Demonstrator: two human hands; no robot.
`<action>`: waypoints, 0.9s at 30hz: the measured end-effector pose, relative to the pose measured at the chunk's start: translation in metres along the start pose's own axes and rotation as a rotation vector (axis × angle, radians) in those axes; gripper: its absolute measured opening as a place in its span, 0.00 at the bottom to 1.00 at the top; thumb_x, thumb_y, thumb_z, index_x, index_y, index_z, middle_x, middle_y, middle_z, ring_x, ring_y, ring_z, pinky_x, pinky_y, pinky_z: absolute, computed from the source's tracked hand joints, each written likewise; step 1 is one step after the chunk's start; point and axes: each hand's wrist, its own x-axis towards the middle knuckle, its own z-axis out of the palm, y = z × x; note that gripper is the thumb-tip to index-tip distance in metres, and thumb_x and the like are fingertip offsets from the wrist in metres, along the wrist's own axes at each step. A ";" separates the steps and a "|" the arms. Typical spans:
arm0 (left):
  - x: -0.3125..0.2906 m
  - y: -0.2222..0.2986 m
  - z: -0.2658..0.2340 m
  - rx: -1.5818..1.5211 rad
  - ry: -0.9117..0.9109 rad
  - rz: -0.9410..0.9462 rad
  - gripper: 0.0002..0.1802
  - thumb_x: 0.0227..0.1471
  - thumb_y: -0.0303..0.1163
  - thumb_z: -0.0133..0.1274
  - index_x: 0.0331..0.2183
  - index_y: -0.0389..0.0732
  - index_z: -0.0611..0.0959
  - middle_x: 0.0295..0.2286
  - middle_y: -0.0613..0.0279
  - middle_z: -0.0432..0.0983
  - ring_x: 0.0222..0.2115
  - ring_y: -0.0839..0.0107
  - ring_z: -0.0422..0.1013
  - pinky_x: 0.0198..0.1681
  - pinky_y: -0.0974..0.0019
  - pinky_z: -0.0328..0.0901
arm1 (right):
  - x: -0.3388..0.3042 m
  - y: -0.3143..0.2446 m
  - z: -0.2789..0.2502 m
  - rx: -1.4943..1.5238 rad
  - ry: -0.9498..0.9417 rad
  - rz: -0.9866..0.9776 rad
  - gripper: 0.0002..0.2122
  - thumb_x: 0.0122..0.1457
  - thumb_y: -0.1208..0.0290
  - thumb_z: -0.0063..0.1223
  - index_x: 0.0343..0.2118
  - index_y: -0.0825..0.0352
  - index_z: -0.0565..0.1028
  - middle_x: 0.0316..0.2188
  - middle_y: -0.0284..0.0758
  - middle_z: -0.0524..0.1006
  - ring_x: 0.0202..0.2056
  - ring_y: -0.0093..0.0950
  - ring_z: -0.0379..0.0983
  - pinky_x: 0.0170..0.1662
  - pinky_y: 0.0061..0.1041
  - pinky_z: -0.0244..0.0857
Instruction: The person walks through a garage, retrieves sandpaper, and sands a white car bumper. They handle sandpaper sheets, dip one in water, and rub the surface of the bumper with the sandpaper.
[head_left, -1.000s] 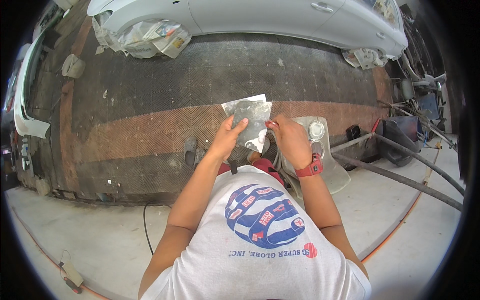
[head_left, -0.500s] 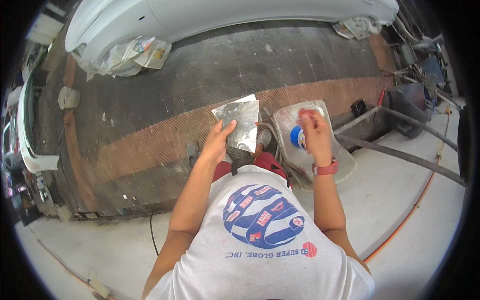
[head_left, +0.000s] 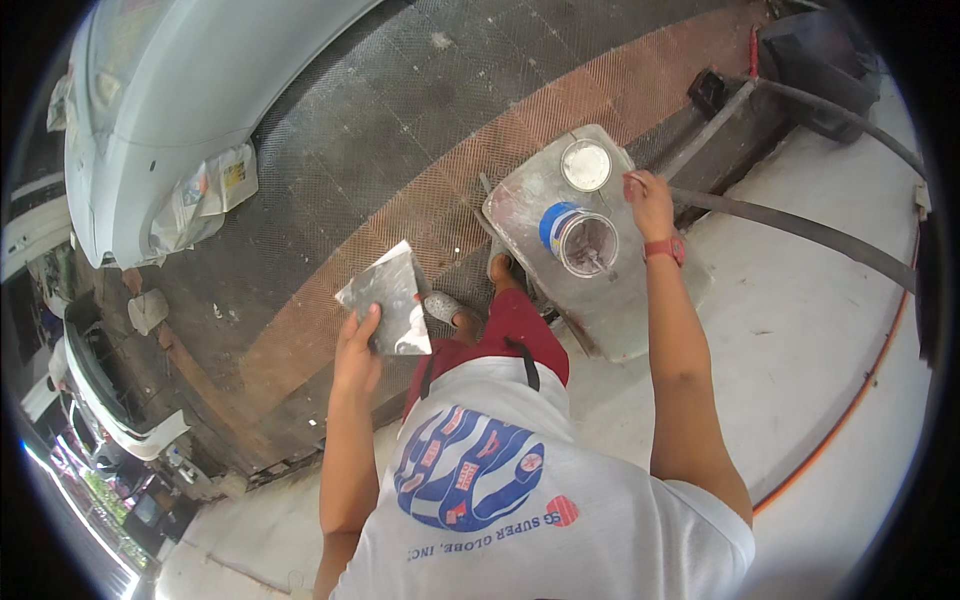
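Note:
My left hand [head_left: 356,350] grips a flat, smeared metal plate [head_left: 385,295] by its lower edge, holding it above the dark grating. My right hand [head_left: 650,200] reaches out to the right over the far edge of a grey metal board [head_left: 625,310] lying on the ground. Its fingers are curled; whether they pinch something small is unclear. On the board, just left of that hand, stand an open can with a blue band [head_left: 582,238] and a round white lid [head_left: 586,165]. My sandalled feet [head_left: 445,308] are below, by the board's near corner.
A white car body [head_left: 200,90] with newspaper masking [head_left: 205,195] fills the upper left. A dark hose [head_left: 800,225] and an orange cable [head_left: 850,420] cross the concrete on the right. A black box [head_left: 820,50] sits top right. A loose white bumper [head_left: 110,400] lies at left.
My right hand left the metal plate and swung right to the board with the can. My left hand kept the plate and lowered it to the left. The view turned toward the right.

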 end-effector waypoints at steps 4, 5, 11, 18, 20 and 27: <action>0.005 0.001 0.027 0.015 0.141 -0.043 0.23 0.68 0.35 0.55 0.59 0.37 0.75 0.53 0.57 0.78 0.54 0.65 0.75 0.61 0.58 0.68 | 0.052 0.075 0.087 -0.134 -0.275 0.041 0.08 0.65 0.70 0.55 0.42 0.64 0.84 0.43 0.47 0.80 0.47 0.47 0.79 0.50 0.44 0.72; 0.004 0.004 0.034 0.026 0.181 -0.051 0.22 0.68 0.35 0.55 0.59 0.37 0.75 0.53 0.57 0.79 0.54 0.65 0.76 0.61 0.57 0.68 | 0.057 0.094 0.111 -0.153 -0.339 0.055 0.08 0.65 0.70 0.55 0.42 0.65 0.84 0.44 0.48 0.81 0.46 0.47 0.79 0.50 0.44 0.72; 0.013 0.003 0.051 0.001 0.241 -0.040 0.24 0.68 0.38 0.54 0.60 0.36 0.74 0.53 0.53 0.80 0.51 0.64 0.79 0.56 0.57 0.74 | 0.091 0.132 0.186 -0.237 -0.521 0.262 0.16 0.61 0.69 0.61 0.52 0.65 0.78 0.45 0.51 0.83 0.44 0.49 0.82 0.51 0.45 0.75; 0.012 0.013 0.075 -0.219 0.154 0.029 0.25 0.68 0.38 0.55 0.60 0.36 0.74 0.53 0.52 0.80 0.52 0.62 0.78 0.58 0.55 0.72 | 0.066 0.029 0.196 0.192 -0.220 0.012 0.29 0.62 0.66 0.64 0.64 0.65 0.65 0.54 0.48 0.76 0.55 0.44 0.76 0.57 0.38 0.72; 0.012 0.020 0.081 -0.265 0.082 0.064 0.26 0.67 0.39 0.56 0.60 0.36 0.74 0.52 0.52 0.80 0.52 0.62 0.78 0.58 0.54 0.71 | 0.029 -0.028 0.201 1.020 -0.732 0.250 0.28 0.64 0.65 0.63 0.64 0.63 0.66 0.56 0.44 0.76 0.55 0.34 0.76 0.58 0.32 0.70; 0.005 0.043 0.106 -0.344 -0.048 0.081 0.24 0.68 0.37 0.54 0.60 0.37 0.73 0.50 0.51 0.80 0.51 0.60 0.79 0.56 0.52 0.75 | -0.061 -0.290 0.088 1.701 -1.189 0.643 0.27 0.69 0.60 0.60 0.66 0.64 0.65 0.58 0.35 0.75 0.57 0.29 0.73 0.59 0.33 0.69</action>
